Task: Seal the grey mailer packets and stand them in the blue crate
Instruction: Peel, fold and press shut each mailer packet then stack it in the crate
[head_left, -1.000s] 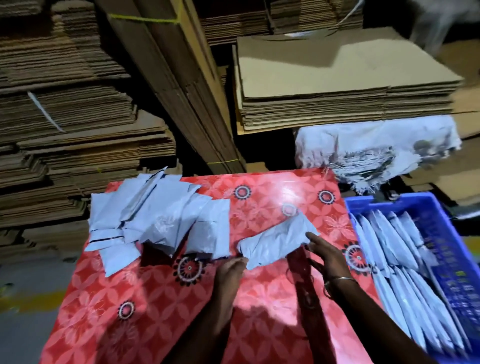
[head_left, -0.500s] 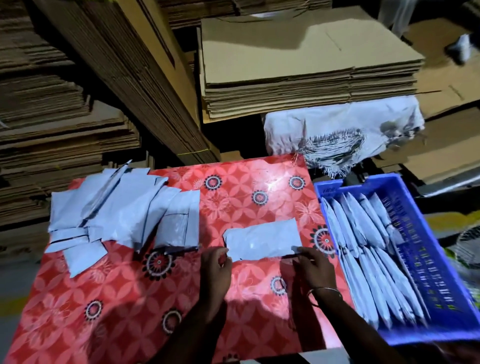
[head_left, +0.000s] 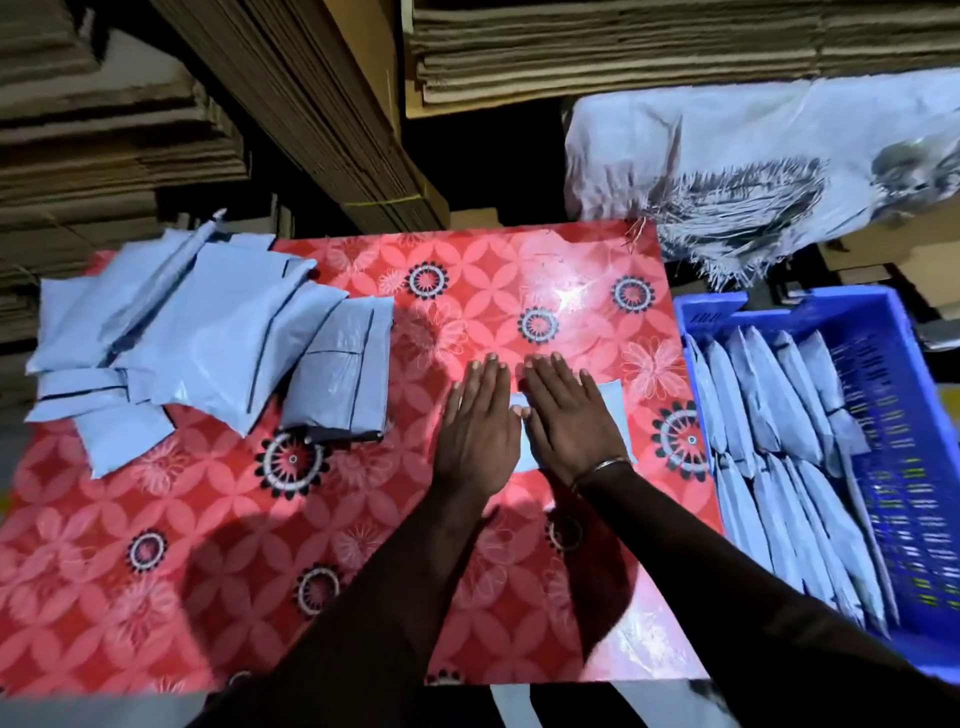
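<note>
Well to the left of both hands, a loose heap of grey mailer packets (head_left: 202, 338) lies overlapping on the red floral tabletop (head_left: 156, 545); judging by their dark flap lines and slack mouths, these look unsealed, so they are the work left. I cannot count them exactly, but there are several. At the middle, the left hand (head_left: 475, 421) lies flat, fingers straight and together, pressing down on one grey mailer packet (head_left: 615, 402), with the right hand (head_left: 569, 415) flat just beside it, thumbs nearly touching. The packet is almost wholly hidden under the two palms; only a strip between them and a corner past the right hand show. This reads as the sealing press on the flap, though the flap itself cannot be seen. A thin bangle (head_left: 597, 467) circles the right wrist. Just right of the right hand, off the table edge, stands the blue crate (head_left: 898, 467), with two rows of grey packets (head_left: 769, 415) standing on edge, leaning against each other; open space remains along its right side. So the task seems well underway, not finished.
</note>
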